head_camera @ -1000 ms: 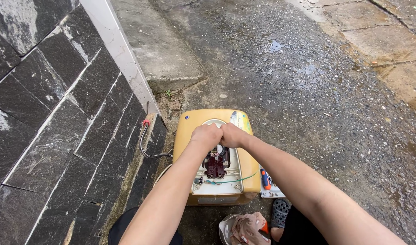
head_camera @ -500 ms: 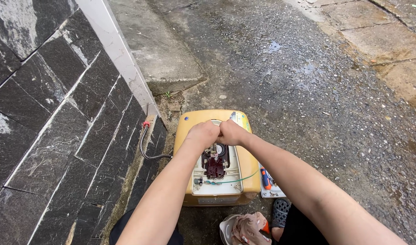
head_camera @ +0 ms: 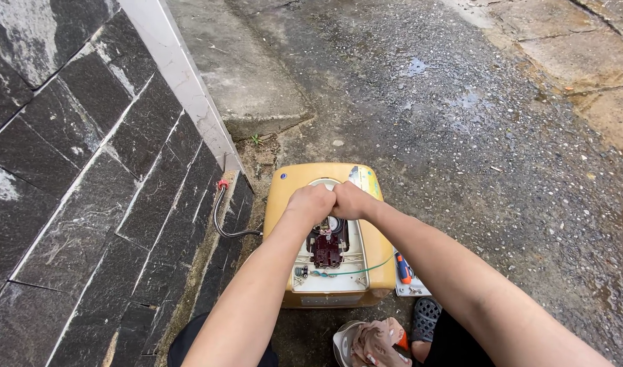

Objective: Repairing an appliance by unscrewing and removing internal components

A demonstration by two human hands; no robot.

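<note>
Working over an opened yellow appliance point(head_camera: 325, 178) on wet concrete, a person presses both hands together at its round top.

Left hand point(head_camera: 311, 202) and right hand point(head_camera: 351, 200) are curled into fists, touching, gripping something hidden beneath them; what it is cannot be told. Below them sit a dark red terminal block point(head_camera: 326, 249) and a green wire point(head_camera: 345, 273). Since a second ago the hands have barely shifted, so the same grip carries on. A black cable point(head_camera: 223, 221) runs to the dark tiled wall point(head_camera: 73, 204); a screwdriver point(head_camera: 404, 268) lies just beside the casing, a rag point(head_camera: 376, 340) nearer the person.
</note>
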